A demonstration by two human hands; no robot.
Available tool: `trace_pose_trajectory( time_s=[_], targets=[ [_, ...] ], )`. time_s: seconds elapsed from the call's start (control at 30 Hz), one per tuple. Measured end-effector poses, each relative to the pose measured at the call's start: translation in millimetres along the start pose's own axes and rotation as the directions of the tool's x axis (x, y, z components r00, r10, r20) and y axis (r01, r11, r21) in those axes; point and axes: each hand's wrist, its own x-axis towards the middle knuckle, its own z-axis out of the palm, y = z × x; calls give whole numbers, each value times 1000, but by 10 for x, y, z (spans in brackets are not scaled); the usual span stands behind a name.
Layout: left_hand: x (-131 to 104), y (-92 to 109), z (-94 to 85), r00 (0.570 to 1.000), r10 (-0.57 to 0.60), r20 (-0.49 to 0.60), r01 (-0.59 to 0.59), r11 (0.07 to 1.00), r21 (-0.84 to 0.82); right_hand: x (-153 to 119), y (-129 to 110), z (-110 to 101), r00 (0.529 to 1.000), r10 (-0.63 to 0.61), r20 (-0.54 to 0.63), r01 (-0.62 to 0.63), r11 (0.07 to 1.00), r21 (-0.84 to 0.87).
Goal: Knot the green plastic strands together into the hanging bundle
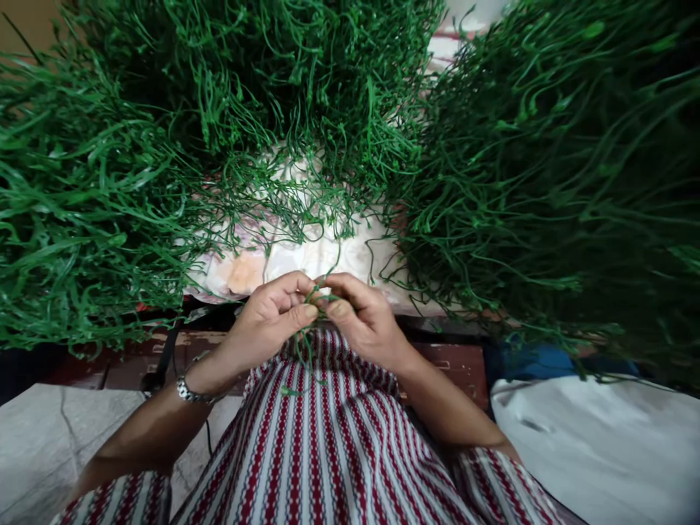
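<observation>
My left hand (272, 315) and my right hand (367, 321) meet in front of my body, just off the near edge of the table. Both are closed, with thumbs and fingertips pinching a thin green stem (308, 348). One end of it sticks up above my fingers, and thin strands hang below them over my striped clothing. The part between my fingertips is mostly hidden. Just beyond my hands, loose green stems (306, 208) with small bud-like tips lie scattered on the pale patterned cover (322, 255).
Large heaps of similar greenery surround the work area: a broad-leaved heap (71, 211) at left, a tall heap (246, 65) at the back, and a dense heap (519, 182) at right. A white cloth-like thing (601, 437) lies at lower right.
</observation>
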Motion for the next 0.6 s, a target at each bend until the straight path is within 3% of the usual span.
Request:
trace_pose_trajectory(
  time_s=[0.17,0.27,0.4,0.6],
  targets=[
    [-68,-38,-24,994,6,-109,5,994,106,-65,15,73,993,-71,90,80,992,-96],
    [-80,-67,-57,995,-7,-97,19,992,123,-91,6,49,987,-102,120,118,984,-134],
    [-70,-91,-72,997,-22,-76,30,993,115,-98,-3,34,988,-93,125,100,993,-57],
    [-93,42,-78,999,-34,20,26,947,321,-139,24,71,989,-115,88,121,990,-68]
  ],
)
